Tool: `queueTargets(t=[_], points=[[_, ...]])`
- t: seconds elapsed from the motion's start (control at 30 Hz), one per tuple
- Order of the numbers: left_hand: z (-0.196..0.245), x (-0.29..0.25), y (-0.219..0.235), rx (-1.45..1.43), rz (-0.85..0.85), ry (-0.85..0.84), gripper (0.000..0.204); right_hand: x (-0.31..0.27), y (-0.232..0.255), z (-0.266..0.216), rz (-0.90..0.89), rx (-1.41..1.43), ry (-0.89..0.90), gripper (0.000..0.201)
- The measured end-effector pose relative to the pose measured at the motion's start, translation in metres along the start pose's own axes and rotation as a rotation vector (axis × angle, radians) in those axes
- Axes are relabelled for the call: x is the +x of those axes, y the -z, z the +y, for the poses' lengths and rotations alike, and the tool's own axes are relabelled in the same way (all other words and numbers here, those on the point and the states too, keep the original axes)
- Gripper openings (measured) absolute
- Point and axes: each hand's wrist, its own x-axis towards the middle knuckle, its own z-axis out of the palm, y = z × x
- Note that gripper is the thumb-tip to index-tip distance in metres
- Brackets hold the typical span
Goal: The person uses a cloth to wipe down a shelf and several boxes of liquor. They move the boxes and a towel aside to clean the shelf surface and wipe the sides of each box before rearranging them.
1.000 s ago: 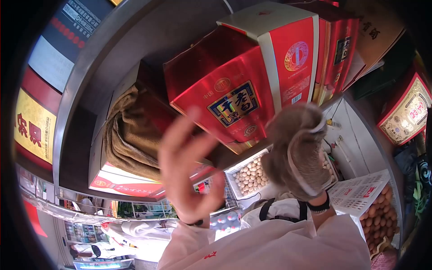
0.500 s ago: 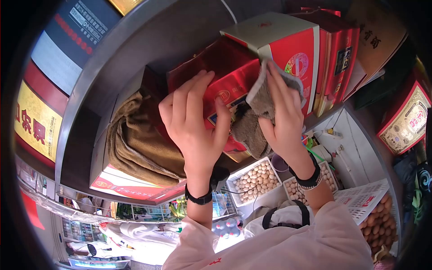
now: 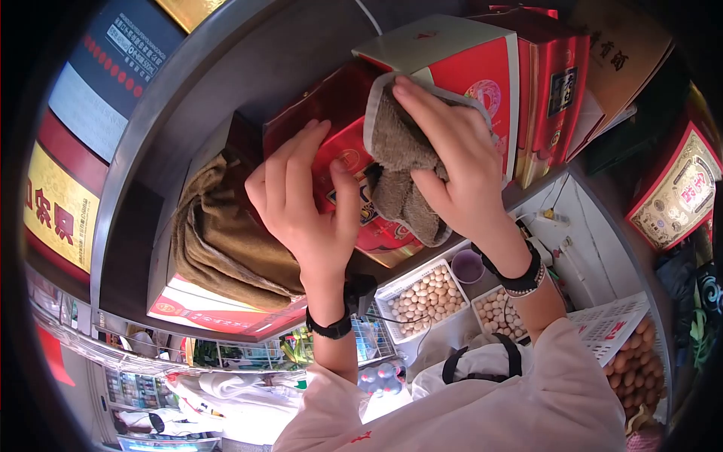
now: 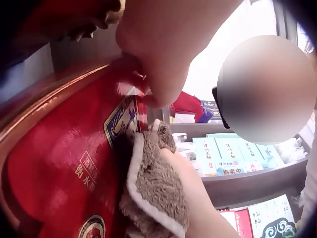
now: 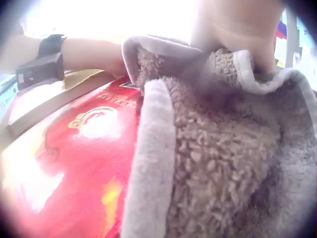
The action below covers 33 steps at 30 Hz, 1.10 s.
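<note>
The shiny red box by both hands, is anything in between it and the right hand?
Yes: the grey-brown cloth, held in the right hand, lies between that hand and the front of the red box. Nothing visible stands between the left hand and the box.

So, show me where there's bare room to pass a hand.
In the head view, the grey panel looks open between the curved metal edge and the red liquor box. A smaller bare patch is the white panel above the perforated white crate. Crowded: that box's front, where the left hand, right hand and towel are.
</note>
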Motion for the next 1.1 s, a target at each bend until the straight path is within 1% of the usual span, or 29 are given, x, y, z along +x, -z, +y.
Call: queueTargets(t=[0.07,0.1,0.13,0.2,0.23,0.27,0.33,0.37,0.4,0.47,0.53,0.6,0.67,0.73,0.8,0.87,0.97,1.03,1.1], points=[[-0.001,-0.001,0.003,0.003,0.006,0.017,0.032,-0.014,-0.006,0.002,0.047,0.020,-0.044,0.066],[-0.001,-0.002,0.005,0.007,0.012,0.028,0.031,-0.022,-0.007,0.002,0.045,0.032,-0.081,0.065],[-0.002,-0.003,0.006,0.012,0.020,0.041,0.031,-0.024,-0.008,0.004,0.041,0.031,-0.076,0.065],[-0.003,-0.004,0.007,0.009,0.026,0.046,0.031,-0.022,-0.007,0.003,0.038,0.028,-0.032,0.064],[-0.004,-0.004,0.007,0.004,0.028,0.047,0.030,-0.016,-0.008,0.007,0.105,0.050,0.010,0.061],[-0.005,-0.004,0.009,0.003,0.024,0.043,0.030,-0.011,-0.007,0.010,0.108,0.050,0.005,0.061],[-0.006,-0.005,0.012,0.016,0.009,0.055,0.031,-0.001,-0.005,0.013,0.216,-0.050,0.091,0.057],[-0.008,-0.006,0.013,0.016,0.007,0.055,0.031,0.001,-0.008,0.014,0.256,-0.034,0.088,0.052],[-0.010,-0.007,0.014,0.016,0.006,0.051,0.031,-0.002,-0.010,0.014,0.254,-0.033,0.087,0.052],[-0.013,-0.008,0.016,0.018,0.009,0.049,0.031,-0.013,-0.014,0.016,0.148,-0.230,0.120,0.050],[-0.014,-0.010,0.018,0.014,0.022,0.062,0.032,-0.021,-0.016,0.014,0.122,-0.251,0.084,0.049],[-0.016,-0.012,0.018,0.011,0.028,0.074,0.032,-0.025,-0.015,0.019,0.129,-0.206,0.080,0.051],[-0.015,-0.014,0.019,0.005,0.036,0.083,0.032,-0.017,-0.013,0.023,0.147,-0.207,0.084,0.050],[-0.016,-0.014,0.019,0.011,0.042,0.099,0.032,-0.002,-0.013,0.024,0.282,-0.180,0.114,0.051],[-0.018,-0.015,0.020,0.018,0.047,0.102,0.032,0.008,-0.011,0.021,0.285,-0.172,0.102,0.053],[-0.018,-0.017,0.023,0.028,0.047,0.110,0.032,0.009,-0.012,0.021,0.240,-0.183,0.052,0.058],[-0.019,-0.020,0.026,0.021,0.057,0.147,0.028,-0.003,-0.012,0.021,0.237,-0.181,0.060,0.058],[-0.022,-0.020,0.026,0.009,0.068,0.116,0.032,-0.006,-0.012,0.024,0.238,-0.198,0.072,0.056],[-0.022,-0.019,0.024,0.012,0.070,0.118,0.032,0.001,-0.009,0.025,0.237,-0.213,0.093,0.055]])
